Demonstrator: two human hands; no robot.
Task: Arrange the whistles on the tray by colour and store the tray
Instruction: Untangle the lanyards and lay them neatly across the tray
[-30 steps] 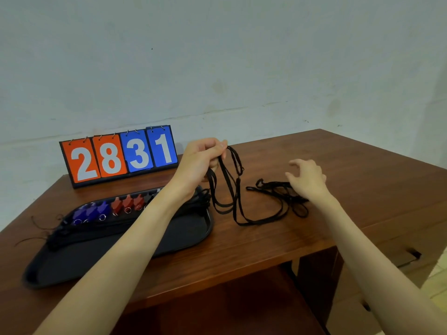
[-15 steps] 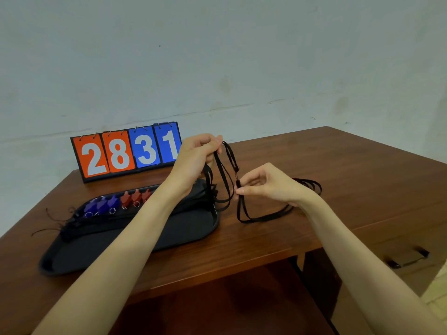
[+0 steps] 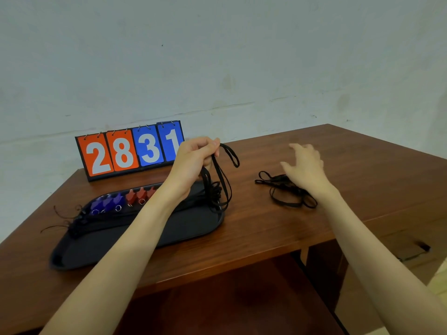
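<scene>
Presently: black oval plastic tray (image 3: pixel 193 228), table's left edge, purple whistles (image 3: pixel 107 204) beside red whistles (image 3: pixel 141 195); left hand (image 3: pixel 193 160) pinching black lanyard cords (image 3: pixel 219 184) clear, presumably untangling; right hand (image 3: pixel 306 165) spread open over loose cord heap (image 3: pixel 286 189).

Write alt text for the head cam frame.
A person's left hand pinches black lanyard loops raised over a black tray holding blue whistles and red whistles. The open right hand hovers over loose black cords on the wooden table.
</scene>
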